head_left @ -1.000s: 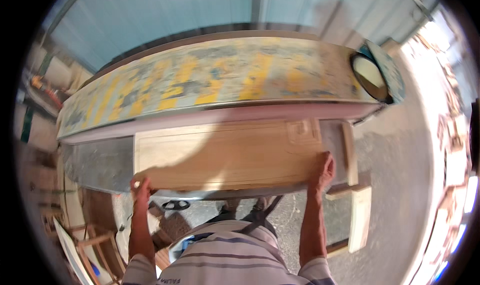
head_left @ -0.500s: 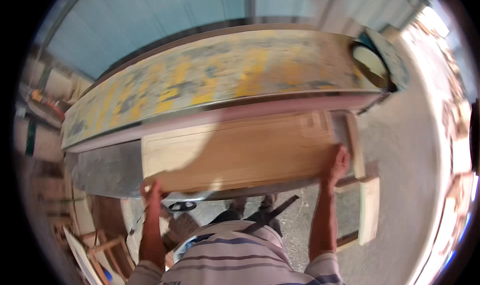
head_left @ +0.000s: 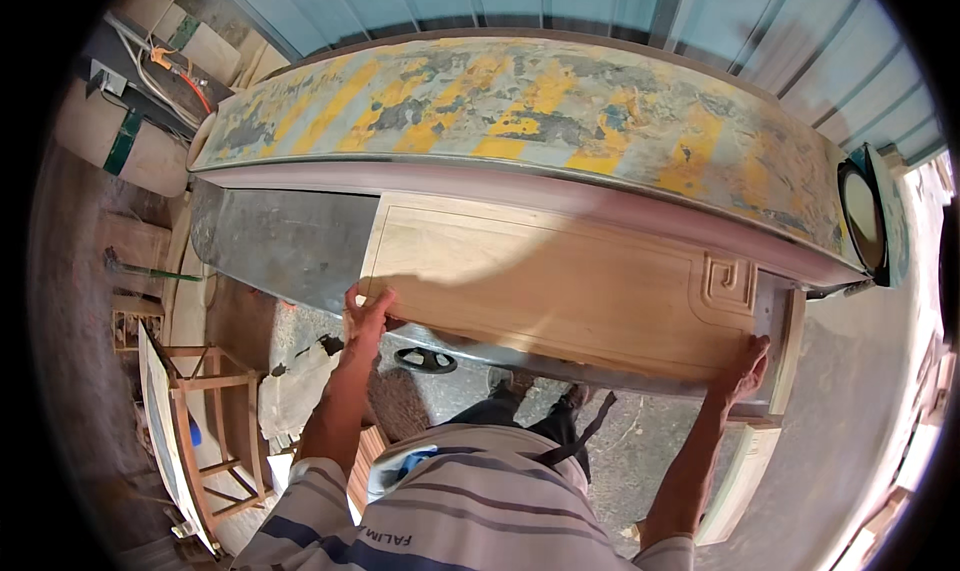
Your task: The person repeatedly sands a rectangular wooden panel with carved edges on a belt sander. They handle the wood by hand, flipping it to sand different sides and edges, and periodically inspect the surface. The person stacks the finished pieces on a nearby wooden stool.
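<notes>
A long pale wooden panel (head_left: 560, 281) lies flat on the grey metal ledge (head_left: 290, 236) of a machine. Grooved lines run along its border, and a squared scroll is carved at its far right corner. My left hand (head_left: 370, 314) grips the near left corner, thumb on top and fingers partly hidden beneath. At the near right corner my right hand (head_left: 742, 368) is closed around the edge. The panel's far edge lies along a pinkish band (head_left: 480, 186) under the machine's striped, paint-worn cover (head_left: 520, 101).
A round black-rimmed part (head_left: 860, 216) sits at the machine's right end. Wooden strips (head_left: 740, 486) stand at the lower right. To the left are a wooden stool frame (head_left: 215, 421) and cylinders with green bands (head_left: 125, 136). A blue ribbed wall (head_left: 600, 1) rises behind.
The whole view has turned, so the machine and panel appear farther right. Both hands still grip the panel; its place on the ledge looks much the same.
</notes>
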Tool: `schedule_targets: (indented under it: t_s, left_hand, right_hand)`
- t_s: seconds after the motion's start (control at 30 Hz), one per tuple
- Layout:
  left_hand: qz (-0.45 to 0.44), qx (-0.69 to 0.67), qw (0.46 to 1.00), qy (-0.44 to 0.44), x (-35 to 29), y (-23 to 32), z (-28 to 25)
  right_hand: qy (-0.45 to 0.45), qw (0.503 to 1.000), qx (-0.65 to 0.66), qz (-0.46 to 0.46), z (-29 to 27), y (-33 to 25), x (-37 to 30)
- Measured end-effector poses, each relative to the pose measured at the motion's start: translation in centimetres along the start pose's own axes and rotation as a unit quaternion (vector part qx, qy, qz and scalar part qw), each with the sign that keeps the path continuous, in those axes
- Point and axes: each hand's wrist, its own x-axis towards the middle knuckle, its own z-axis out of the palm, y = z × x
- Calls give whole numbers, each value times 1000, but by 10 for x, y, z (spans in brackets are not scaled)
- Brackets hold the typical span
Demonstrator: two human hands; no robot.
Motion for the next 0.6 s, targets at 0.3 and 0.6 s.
schedule_targets:
  t_s: [0.3, 0.6]
  left_hand:
    - [13, -26, 999, -31, 49, -5, -30]
    - [-12, 80, 996, -42, 70, -57, -137]
  right_hand:
    - [-70, 984, 162, -10, 19, 12, -42]
    - [-138, 990, 4, -32, -27, 34, -102]
